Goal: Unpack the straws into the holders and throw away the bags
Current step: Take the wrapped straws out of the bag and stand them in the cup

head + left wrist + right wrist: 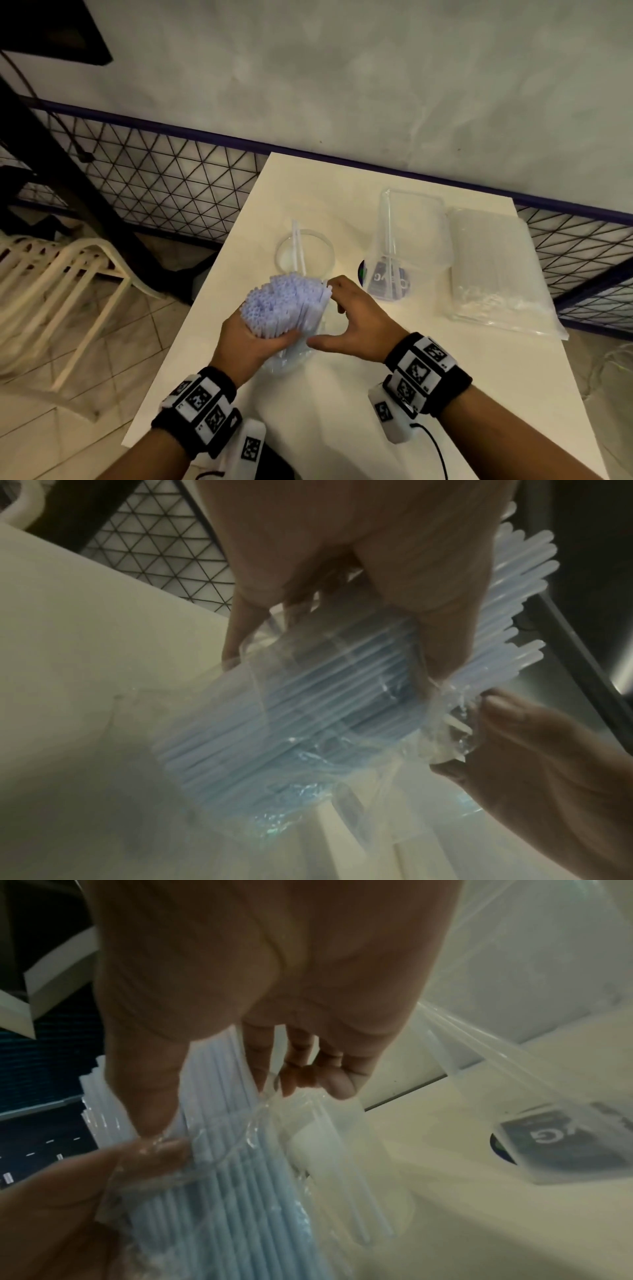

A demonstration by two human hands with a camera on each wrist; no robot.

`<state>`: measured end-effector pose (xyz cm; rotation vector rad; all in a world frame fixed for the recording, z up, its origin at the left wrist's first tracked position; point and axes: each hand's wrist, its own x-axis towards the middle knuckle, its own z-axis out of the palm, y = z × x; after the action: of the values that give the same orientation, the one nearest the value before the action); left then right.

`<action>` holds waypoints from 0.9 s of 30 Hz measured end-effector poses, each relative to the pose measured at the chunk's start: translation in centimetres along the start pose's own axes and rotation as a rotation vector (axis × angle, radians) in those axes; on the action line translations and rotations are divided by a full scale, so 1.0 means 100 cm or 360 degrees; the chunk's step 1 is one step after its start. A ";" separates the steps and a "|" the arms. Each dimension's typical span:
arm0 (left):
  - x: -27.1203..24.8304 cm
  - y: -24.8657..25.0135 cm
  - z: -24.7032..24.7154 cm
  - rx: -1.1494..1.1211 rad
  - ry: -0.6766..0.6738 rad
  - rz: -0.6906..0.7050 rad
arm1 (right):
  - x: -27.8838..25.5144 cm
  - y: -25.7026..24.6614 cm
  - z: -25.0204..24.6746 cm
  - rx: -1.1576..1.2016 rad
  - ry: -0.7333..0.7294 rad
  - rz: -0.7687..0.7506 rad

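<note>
My left hand (260, 329) grips a thick bundle of pale blue straws (287, 301), held upright above the table's near middle. A clear bag (291, 356) still wraps the bundle's lower half, and the bare straw ends stick out on top. In the left wrist view, my fingers (441, 631) curl round the bagged bundle (308, 685). My right hand (346, 322) holds the bag's crumpled open edge (455, 737) beside the straws, thumb low and fingers high. Behind stand a round clear holder (320, 240) with two straws and a rectangular clear holder (411, 222) with a few.
A second sealed bag of clear straws (496, 267) lies flat at the right of the white table (342, 411). A black mesh fence (154, 178) and grey wall run behind it. Cream plastic chairs (51, 274) stand on the tiled floor at left.
</note>
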<state>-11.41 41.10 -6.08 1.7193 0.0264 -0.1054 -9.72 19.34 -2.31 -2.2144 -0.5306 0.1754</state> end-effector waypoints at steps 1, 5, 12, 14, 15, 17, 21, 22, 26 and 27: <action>0.001 0.000 -0.003 0.0006 0.0023 0.0001 | 0.001 -0.002 0.002 -0.0004 0.0043 -0.0015; 0.002 -0.001 -0.011 0.0019 0.0053 -0.0003 | 0.009 -0.004 0.014 -0.0059 0.0227 -0.0013; 0.005 -0.012 -0.020 0.0074 0.0045 -0.0035 | 0.016 -0.014 0.027 -0.0131 0.0262 0.0050; 0.008 -0.012 -0.027 0.0056 0.0027 -0.0038 | 0.019 -0.013 0.028 -0.0156 0.0253 0.0078; 0.009 -0.011 -0.030 0.0045 0.0010 -0.0042 | 0.020 -0.012 0.028 -0.0165 0.0248 0.0078; 0.009 -0.011 -0.033 0.0039 -0.0019 -0.0052 | 0.022 -0.010 0.028 -0.0164 0.0227 0.0068; 0.011 -0.016 -0.034 0.0065 -0.0045 -0.0102 | 0.024 -0.014 0.032 -0.0027 0.0320 0.0120; 0.012 -0.017 -0.034 0.0084 -0.0056 -0.0111 | 0.025 -0.016 0.033 0.0034 0.0376 0.0140; 0.015 -0.021 -0.035 0.0126 -0.0066 -0.0137 | 0.026 -0.020 0.036 0.0303 0.0382 0.0273; 0.016 -0.021 -0.035 0.0132 -0.0063 -0.0143 | 0.026 -0.020 0.037 0.0355 0.0382 0.0305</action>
<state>-9.77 44.78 -7.83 1.7985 0.0710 -0.2093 -9.08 24.19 -3.01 -2.0297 -0.1580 0.0632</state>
